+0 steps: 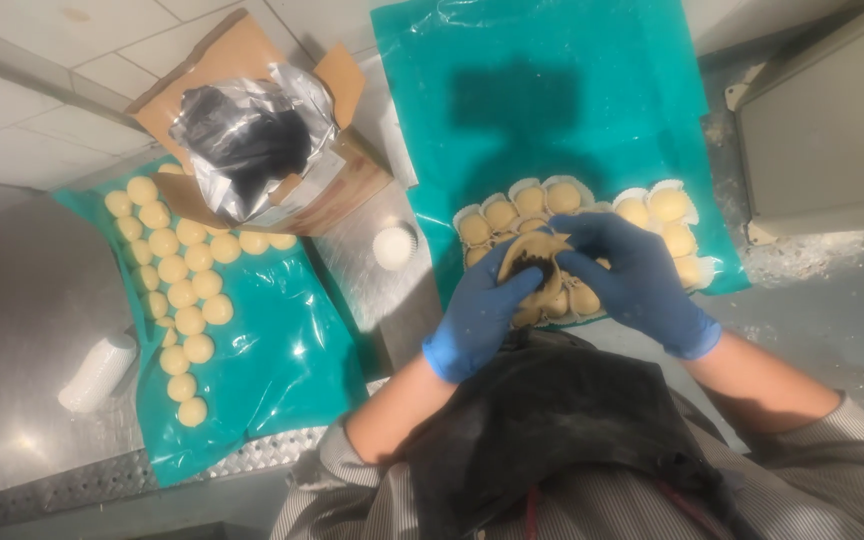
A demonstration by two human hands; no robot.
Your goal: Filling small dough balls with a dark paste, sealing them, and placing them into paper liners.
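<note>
We're mid-way thru filling one dough piece (pixel 535 262): it sits flattened between both hands, just in front of the paper cups (pixel 552 205) of finished balls on the right teal sheet (pixel 552 90), w/ a dark lump of filling showing at its centre. Left hand (pixel 477 315) cups the dough from below, fingers closed on its edge; right hand (pixel 632 275) pinches the opposite rim, also clamped on it. Next move, we judge, needs the rim drawn over the filling & sealed w/o tearing. Left of that sheet: open box (pixel 252 140) w/ foil bag, rows of plain dough balls (pixel 177 290), spare cup stack (pixel 97 372) on the tabletop (pixel 12 300).
</note>
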